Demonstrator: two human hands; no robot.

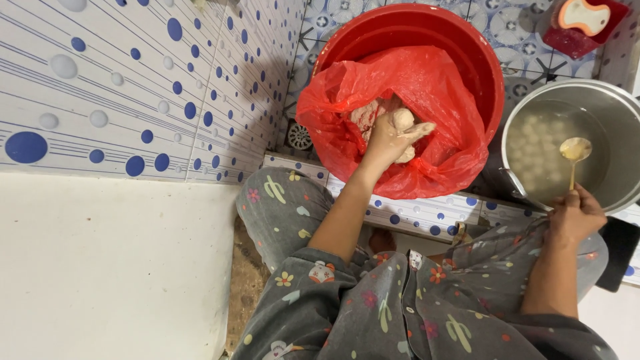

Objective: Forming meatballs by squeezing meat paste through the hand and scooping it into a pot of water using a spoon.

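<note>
The left hand (393, 137) clenched paste (404, 120) over the red bag (433, 87), apparently left of the right hand's (577, 213) gripped spoon (575, 152) over the pot (620, 113).

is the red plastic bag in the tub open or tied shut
Open: the red bag's mouth is spread wide inside the red tub, and the left hand reaches into it.

Tiled floor with a basin, a pot and a drain

The floor (513, 27) has pale tiles with a blue star pattern. A red basin (480, 60) stands on it at 12 o'clock, and a metal pot (617, 100) stands just beside it at 2 o'clock. A round drain cover (300, 137) lies at 10 o'clock of the basin, near the dotted wall. A red soap dish (573, 40) is at 1 o'clock.
</note>
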